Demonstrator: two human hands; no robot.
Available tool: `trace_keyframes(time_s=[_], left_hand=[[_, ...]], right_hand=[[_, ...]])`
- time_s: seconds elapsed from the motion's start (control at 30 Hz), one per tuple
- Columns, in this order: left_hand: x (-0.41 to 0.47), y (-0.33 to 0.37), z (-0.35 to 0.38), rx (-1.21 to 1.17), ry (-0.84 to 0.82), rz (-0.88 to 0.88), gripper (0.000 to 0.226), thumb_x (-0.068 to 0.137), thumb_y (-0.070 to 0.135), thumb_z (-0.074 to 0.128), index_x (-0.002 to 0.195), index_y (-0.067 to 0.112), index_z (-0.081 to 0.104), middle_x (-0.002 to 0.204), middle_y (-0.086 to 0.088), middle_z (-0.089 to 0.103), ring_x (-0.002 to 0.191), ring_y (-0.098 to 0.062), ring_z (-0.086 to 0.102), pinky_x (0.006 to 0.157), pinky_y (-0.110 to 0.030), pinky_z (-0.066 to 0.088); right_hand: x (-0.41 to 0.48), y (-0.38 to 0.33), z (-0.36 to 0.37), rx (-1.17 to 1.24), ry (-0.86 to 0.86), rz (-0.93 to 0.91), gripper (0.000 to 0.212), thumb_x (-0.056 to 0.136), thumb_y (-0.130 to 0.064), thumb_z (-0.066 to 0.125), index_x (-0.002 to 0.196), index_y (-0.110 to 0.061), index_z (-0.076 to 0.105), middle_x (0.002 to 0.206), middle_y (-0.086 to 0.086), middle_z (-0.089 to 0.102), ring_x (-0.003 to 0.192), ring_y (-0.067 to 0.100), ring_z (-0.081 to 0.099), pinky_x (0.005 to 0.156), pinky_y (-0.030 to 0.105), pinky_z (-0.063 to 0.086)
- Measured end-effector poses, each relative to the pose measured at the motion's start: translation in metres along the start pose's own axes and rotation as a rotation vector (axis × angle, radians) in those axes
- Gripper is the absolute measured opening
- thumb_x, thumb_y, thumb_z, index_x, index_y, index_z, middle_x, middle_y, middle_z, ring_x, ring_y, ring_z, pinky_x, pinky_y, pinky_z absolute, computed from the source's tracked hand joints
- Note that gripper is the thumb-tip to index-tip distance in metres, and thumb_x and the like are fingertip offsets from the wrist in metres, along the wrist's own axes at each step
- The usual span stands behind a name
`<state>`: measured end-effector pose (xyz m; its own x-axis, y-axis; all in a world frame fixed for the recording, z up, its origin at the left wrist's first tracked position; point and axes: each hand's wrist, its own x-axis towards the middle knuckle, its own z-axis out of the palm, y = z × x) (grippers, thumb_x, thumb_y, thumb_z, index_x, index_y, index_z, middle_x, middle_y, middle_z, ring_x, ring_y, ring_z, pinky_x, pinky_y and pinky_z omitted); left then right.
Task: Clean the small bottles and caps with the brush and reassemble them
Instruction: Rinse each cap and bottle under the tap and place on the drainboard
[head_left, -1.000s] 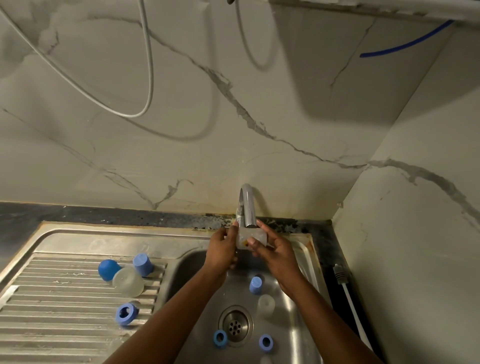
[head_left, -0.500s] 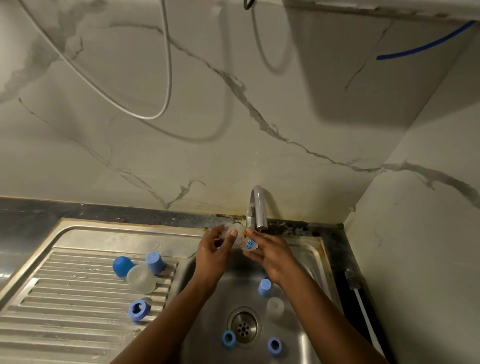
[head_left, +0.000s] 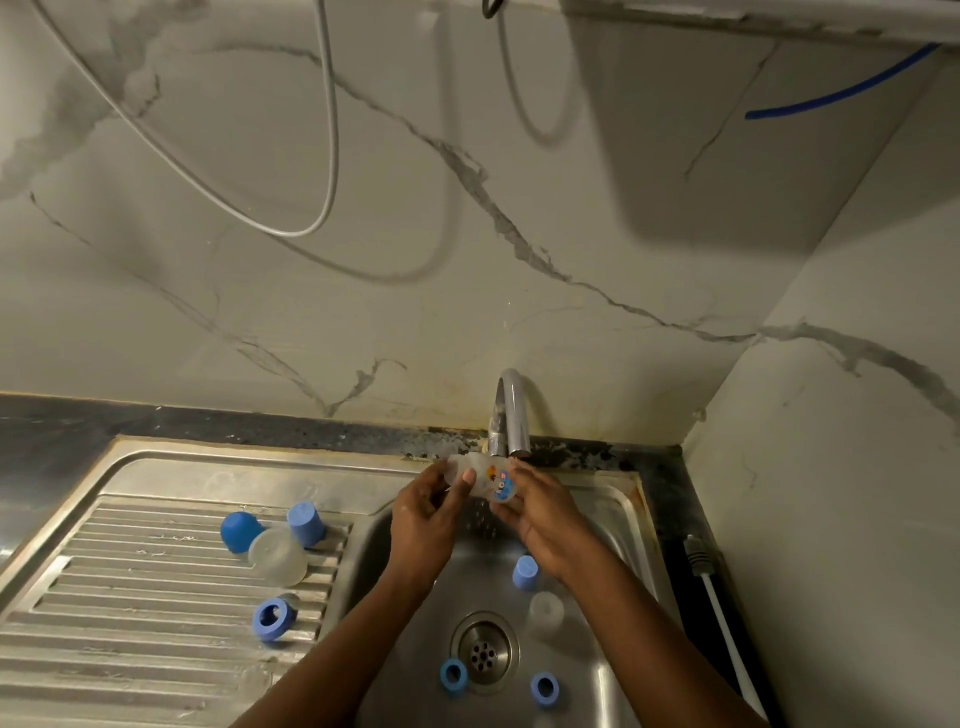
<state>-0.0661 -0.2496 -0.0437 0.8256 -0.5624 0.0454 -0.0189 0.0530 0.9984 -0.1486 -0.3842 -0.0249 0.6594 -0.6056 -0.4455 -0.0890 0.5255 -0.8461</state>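
A small clear printed bottle (head_left: 491, 480) sits just under the tap (head_left: 511, 415), pinched between our left hand (head_left: 423, 512) and right hand (head_left: 543, 512). Light, wet and probably slippery, it wants fingers wrapped around its body. A blue cap (head_left: 524, 571) lies below the tap.

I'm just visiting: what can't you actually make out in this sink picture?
Head view:
- The bottle: the left hand and right hand cover parts of it, so its mouth cannot be made out; its sticker is too small to read.
- The tap: a running stream is too faint to confirm.
- The white rod beside the sink: too dim to tell brush from cable.
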Motion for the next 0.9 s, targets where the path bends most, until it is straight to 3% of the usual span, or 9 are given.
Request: trace_keyframes(time_s=[0.1, 0.23, 0.33, 0.43, 0.57, 0.67, 0.73, 0.83, 0.9], left_hand=[[0.001, -0.001, 0.004, 0.056, -0.005, 0.015, 0.04, 0.1, 0.036, 0.071, 0.133, 0.014, 0.067, 0.118, -0.001, 0.078, 0.108, -0.015, 0.076, 0.09, -0.042, 0.064], [0.011, -0.003, 0.013, 0.162, -0.035, 0.009, 0.048, 0.094, 0.04, 0.076, 0.135, 0.018, 0.066, 0.12, 0.003, 0.076, 0.107, -0.012, 0.075, 0.087, -0.033, 0.065], [0.016, 0.0, 0.025, 0.286, -0.077, 0.027, 0.047, 0.09, 0.038, 0.081, 0.131, 0.02, 0.068, 0.116, 0.006, 0.075, 0.102, -0.008, 0.073, 0.08, -0.019, 0.062], [0.019, 0.004, 0.037, 0.327, -0.068, 0.038, 0.045, 0.085, 0.04, 0.085, 0.125, 0.021, 0.072, 0.112, 0.006, 0.076, 0.098, -0.005, 0.072, 0.077, -0.02, 0.062], [0.02, 0.011, 0.043, 0.345, -0.087, 0.06, 0.043, 0.09, 0.042, 0.081, 0.126, 0.023, 0.07, 0.113, 0.007, 0.075, 0.089, -0.002, 0.072, 0.066, -0.016, 0.059], [0.018, 0.009, 0.039, 0.356, -0.175, 0.115, 0.032, 0.099, 0.041, 0.071, 0.128, 0.03, 0.07, 0.112, 0.008, 0.078, 0.094, -0.002, 0.075, 0.08, -0.028, 0.065], [0.019, 0.007, 0.034, 0.39, -0.233, 0.135, 0.03, 0.103, 0.041, 0.064, 0.126, 0.025, 0.074, 0.109, 0.008, 0.079, 0.096, -0.002, 0.075, 0.086, -0.033, 0.064], [0.021, 0.009, 0.028, 0.43, -0.268, 0.159, 0.026, 0.105, 0.036, 0.061, 0.118, 0.02, 0.077, 0.104, 0.009, 0.079, 0.093, -0.001, 0.074, 0.083, -0.024, 0.06], [0.022, 0.013, 0.027, 0.46, -0.226, 0.16, 0.024, 0.105, 0.036, 0.062, 0.103, 0.019, 0.079, 0.091, 0.009, 0.078, 0.082, 0.001, 0.073, 0.073, -0.015, 0.054]], right_hand=[[-0.005, -0.003, -0.002, -0.084, 0.02, 0.016, 0.024, 0.107, -0.027, 0.055, 0.127, -0.017, 0.063, 0.121, 0.014, 0.069, 0.11, 0.028, 0.071, 0.093, 0.041, 0.062], [-0.003, -0.003, -0.016, -0.434, 0.096, -0.082, 0.017, 0.107, -0.025, 0.054, 0.119, -0.022, 0.067, 0.124, 0.013, 0.071, 0.105, 0.026, 0.072, 0.091, 0.041, 0.063], [0.0, -0.001, -0.028, -0.71, 0.011, -0.211, 0.052, 0.1, -0.005, 0.06, 0.147, -0.027, 0.054, 0.145, -0.004, 0.058, 0.126, 0.016, 0.06, 0.101, 0.039, 0.058], [0.001, 0.0, -0.032, -0.85, -0.053, -0.306, 0.075, 0.087, -0.013, 0.078, 0.152, -0.035, 0.046, 0.146, -0.016, 0.055, 0.131, 0.008, 0.056, 0.107, 0.036, 0.054], [-0.006, -0.006, -0.033, -0.859, 0.007, -0.37, 0.062, 0.088, -0.023, 0.082, 0.142, -0.038, 0.056, 0.132, -0.011, 0.068, 0.119, 0.011, 0.066, 0.099, 0.037, 0.059], [-0.01, -0.012, -0.035, -0.87, 0.021, -0.377, 0.055, 0.086, -0.025, 0.083, 0.135, -0.038, 0.062, 0.125, -0.01, 0.073, 0.114, 0.012, 0.068, 0.098, 0.041, 0.059], [-0.014, -0.015, -0.036, -0.902, 0.023, -0.399, 0.056, 0.081, -0.03, 0.084, 0.133, -0.038, 0.064, 0.124, -0.011, 0.073, 0.114, 0.01, 0.068, 0.099, 0.041, 0.058], [-0.014, -0.013, -0.036, -0.956, 0.021, -0.421, 0.062, 0.073, -0.049, 0.078, 0.133, -0.043, 0.063, 0.125, -0.013, 0.072, 0.115, 0.009, 0.067, 0.101, 0.042, 0.057], [-0.016, -0.011, -0.029, -1.005, 0.014, -0.429, 0.051, 0.078, -0.044, 0.079, 0.125, -0.052, 0.062, 0.127, -0.011, 0.071, 0.118, 0.011, 0.066, 0.102, 0.042, 0.056]])
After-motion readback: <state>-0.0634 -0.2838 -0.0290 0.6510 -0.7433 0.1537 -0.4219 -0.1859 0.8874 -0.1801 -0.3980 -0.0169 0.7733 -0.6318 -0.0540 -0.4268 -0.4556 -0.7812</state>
